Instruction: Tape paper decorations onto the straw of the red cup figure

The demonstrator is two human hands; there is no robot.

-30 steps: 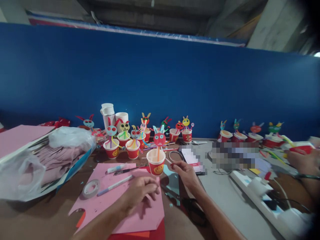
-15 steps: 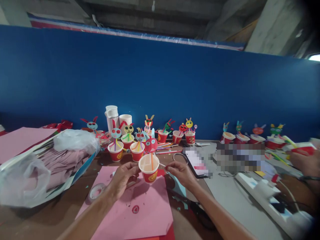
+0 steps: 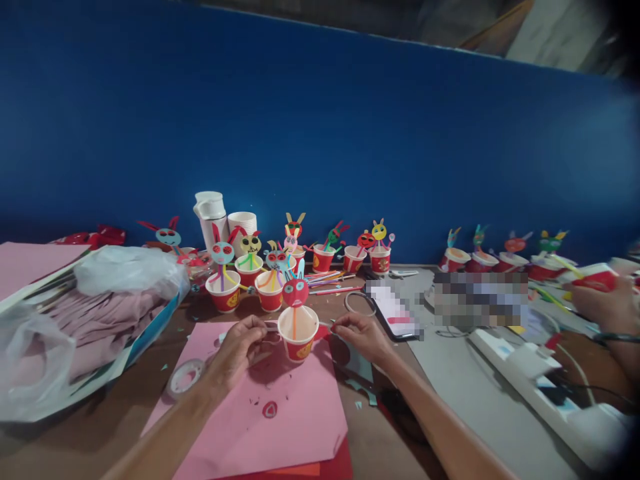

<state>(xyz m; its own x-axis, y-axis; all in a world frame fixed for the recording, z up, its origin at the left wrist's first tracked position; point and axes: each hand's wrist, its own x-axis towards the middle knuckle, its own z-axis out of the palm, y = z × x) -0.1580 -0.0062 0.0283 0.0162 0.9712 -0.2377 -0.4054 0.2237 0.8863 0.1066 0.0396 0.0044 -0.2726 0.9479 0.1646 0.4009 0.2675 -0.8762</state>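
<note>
A red and white paper cup (image 3: 301, 350) is upright above the pink paper, with an orange straw (image 3: 295, 325) rising inside it. On that straw sits a red paper animal head (image 3: 296, 292) with pale blue ears. My left hand (image 3: 239, 350) is closed at the cup's left side, fingertips pinching a thin pale straw. My right hand (image 3: 363, 337) pinches a similar thin white straw (image 3: 324, 325) that sticks out from the cup's right side. Pink paper sheets (image 3: 295, 427) lie beneath, bearing a small red cutout (image 3: 269, 409).
Several decorated cups (image 3: 223, 293) stand along the blue partition (image 3: 320, 133). A tape roll (image 3: 185, 378) lies left, near a box with plastic bags (image 3: 130, 273). Rightward are a phone (image 3: 393, 310), a power strip (image 3: 530, 393) and another person's hand (image 3: 607, 300) with a cup.
My view has tilted down, so the background sits higher in the frame. The red head has shifted slightly left and lower over the cup; both hands keep their pinch.
</note>
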